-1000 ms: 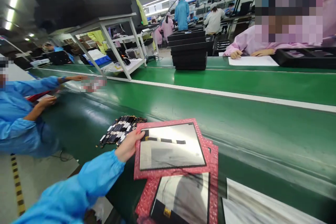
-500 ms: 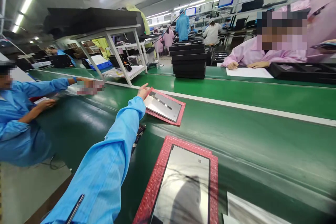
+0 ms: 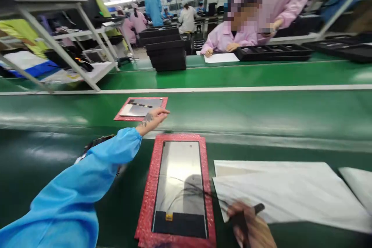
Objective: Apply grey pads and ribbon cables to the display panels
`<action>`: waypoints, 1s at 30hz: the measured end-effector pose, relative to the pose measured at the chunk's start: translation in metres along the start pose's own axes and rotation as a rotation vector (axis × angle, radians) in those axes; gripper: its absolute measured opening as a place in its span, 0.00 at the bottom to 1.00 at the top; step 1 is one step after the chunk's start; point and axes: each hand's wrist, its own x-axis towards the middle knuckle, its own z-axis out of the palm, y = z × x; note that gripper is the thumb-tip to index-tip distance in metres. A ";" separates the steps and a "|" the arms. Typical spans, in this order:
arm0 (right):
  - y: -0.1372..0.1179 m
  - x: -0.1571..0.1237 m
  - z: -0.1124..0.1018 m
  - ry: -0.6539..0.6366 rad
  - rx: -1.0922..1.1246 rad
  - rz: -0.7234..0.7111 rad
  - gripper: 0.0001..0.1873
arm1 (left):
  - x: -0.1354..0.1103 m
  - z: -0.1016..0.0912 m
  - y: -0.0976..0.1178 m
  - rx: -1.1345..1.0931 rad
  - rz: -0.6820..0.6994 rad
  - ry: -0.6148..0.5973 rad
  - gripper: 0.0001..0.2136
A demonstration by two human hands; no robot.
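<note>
My left hand (image 3: pixel 151 118) reaches out over the green conveyor belt (image 3: pixel 261 112), fingers held together and pointing right, nothing in it. It hovers just in front of a grey panel on a red bubble-wrap sheet (image 3: pixel 141 107) lying further out on the belt. A second panel on red bubble wrap (image 3: pixel 178 186) lies close in front of me. At the bottom edge my right hand (image 3: pixel 251 228) is closed round a dark pen-like tool, beside white sheets (image 3: pixel 287 192).
A pile of small dark strips (image 3: pixel 97 143) peeks out from behind my left sleeve. Across the belt sit stacked black trays (image 3: pixel 167 54), a white metal rack (image 3: pixel 58 50), and people in pink coats at a table with long black trays (image 3: pixel 273 51).
My left hand carried the upper panel away from the stack, set it further out on the belt and let go. My view swung right; my right hand with the tool came into view.
</note>
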 end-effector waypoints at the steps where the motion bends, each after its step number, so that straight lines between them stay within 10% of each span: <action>1: -0.002 -0.002 -0.013 0.061 0.058 0.046 0.31 | -0.013 0.019 0.009 -0.014 0.057 -0.099 0.05; 8: -0.018 -0.019 -0.086 0.549 0.199 0.116 0.21 | -0.083 0.138 0.059 0.179 0.631 -0.793 0.14; 13: -0.010 -0.021 -0.090 0.442 0.165 0.114 0.21 | -0.099 0.186 0.074 0.347 0.835 -1.133 0.33; 30: 0.021 -0.017 -0.071 0.402 0.053 -0.021 0.20 | -0.100 0.199 0.067 0.475 0.891 -1.235 0.44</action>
